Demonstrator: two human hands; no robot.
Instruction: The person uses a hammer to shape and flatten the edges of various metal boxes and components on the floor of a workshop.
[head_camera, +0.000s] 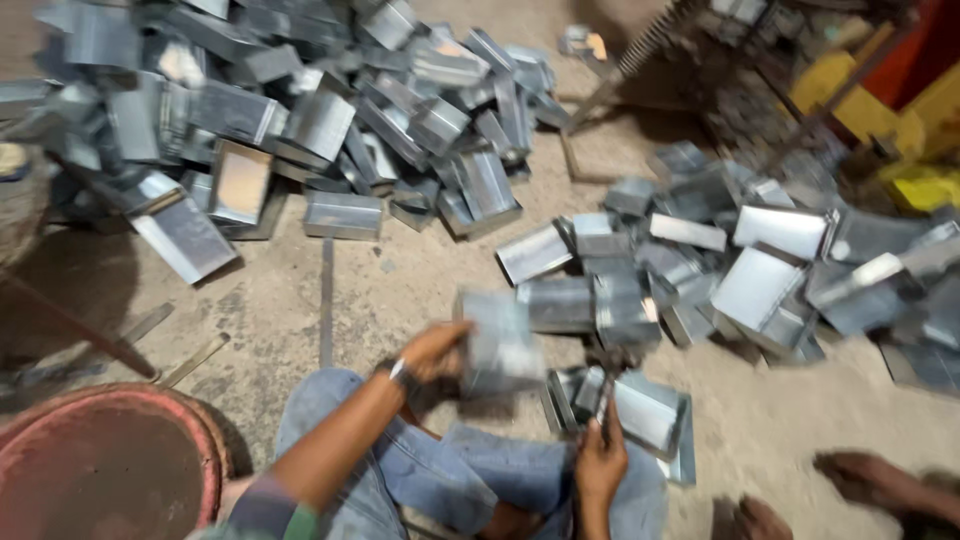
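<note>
Grey sheet-metal box (497, 345), blurred, open-sided, tilted, gripped at its left edge by left hand (432, 350). Hammer (606, 385) upright in right hand (598, 465), head above the grip, just right of box; open metal tray (650, 412) under it.

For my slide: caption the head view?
Left hand holds a metal box, right hand a tool, among box piles.

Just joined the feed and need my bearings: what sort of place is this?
Probably a small sheet-metal workshop, worked at floor level. Heaps of folded metal boxes cover a bare concrete floor. The left hand holds one metal box, and the right hand holds a dark tool, blurred.
</note>
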